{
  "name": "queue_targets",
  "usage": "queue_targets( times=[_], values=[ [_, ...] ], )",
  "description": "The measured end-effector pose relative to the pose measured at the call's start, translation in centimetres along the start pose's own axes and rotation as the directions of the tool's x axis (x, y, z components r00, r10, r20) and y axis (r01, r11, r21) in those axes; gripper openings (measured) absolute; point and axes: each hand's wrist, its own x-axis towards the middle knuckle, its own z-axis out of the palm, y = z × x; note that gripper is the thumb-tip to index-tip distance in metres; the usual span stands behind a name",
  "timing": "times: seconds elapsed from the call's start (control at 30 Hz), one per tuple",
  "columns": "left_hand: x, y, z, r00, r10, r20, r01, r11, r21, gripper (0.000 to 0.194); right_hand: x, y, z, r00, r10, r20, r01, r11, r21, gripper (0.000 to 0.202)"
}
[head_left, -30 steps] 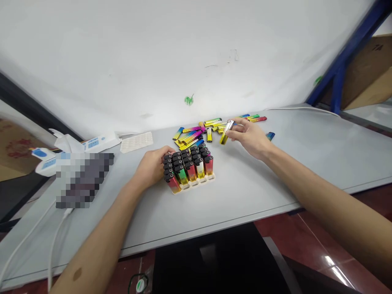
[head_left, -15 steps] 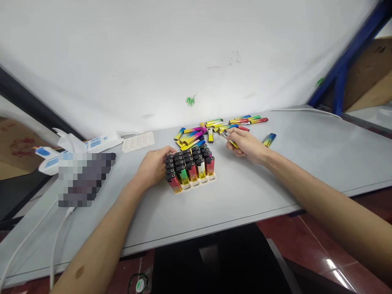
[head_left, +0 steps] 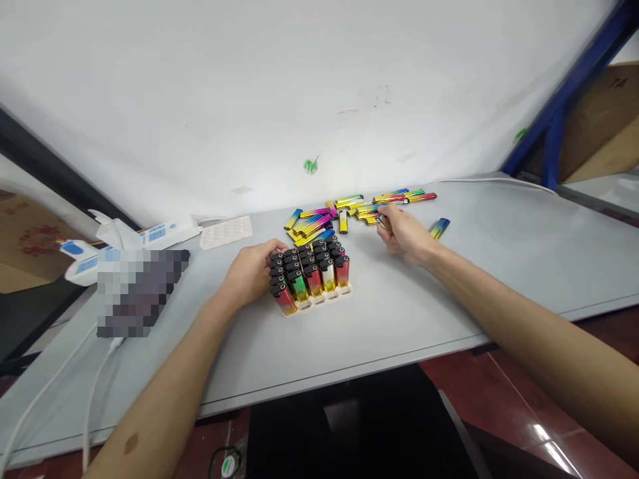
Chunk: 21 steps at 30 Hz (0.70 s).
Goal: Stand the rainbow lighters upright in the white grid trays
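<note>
Several black-topped lighters [head_left: 313,278] in bright metallic colours stand upright in rows in a pale tray [head_left: 319,301]. The front row has bare holes beside one red lighter [head_left: 283,299]. My left hand [head_left: 248,271] grips the tray and lighters at their left side, its fingertips partly hidden behind them. At the right edge of a pile of loose lighters [head_left: 313,226], my right hand [head_left: 403,233] is closed on a lighter [head_left: 381,220], of which only the metal end shows. A blue and yellow lighter [head_left: 439,229] lies alone to the right of this hand.
A white tray with a dimpled surface [head_left: 226,232] lies by the wall, left of the pile. Further left are a power strip [head_left: 160,234], a blurred-out dark device [head_left: 144,293] and white cables [head_left: 97,372]. A blue metal post [head_left: 554,143] rises at the right.
My right hand has shifted slightly right, and the lighter in it has turned so that less of it shows. My left hand and the tray stay in place.
</note>
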Motion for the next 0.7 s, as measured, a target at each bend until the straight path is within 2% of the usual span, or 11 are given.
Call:
queue_targets(
  times=[0.2,0.47,0.7],
  values=[
    [-0.04,0.04,0.0,1.0,0.018,-0.005,-0.018,1.0,-0.009,0.034,-0.03,-0.25,-0.09,1.0,0.001,-0.017,-0.001,1.0,0.002,0.049],
    [-0.09,0.15,0.0,1.0,0.005,-0.002,-0.005,1.0,-0.017,0.032,-0.3,-0.4,0.09,0.999,0.023,-0.04,-0.024,0.999,-0.037,0.059],
    [-0.08,-0.06,0.03,0.999,0.037,-0.014,-0.037,0.999,-0.018,0.032,-0.21,-0.41,0.15,0.998,0.031,-0.046,-0.032,0.999,-0.03,0.05]
  ],
)
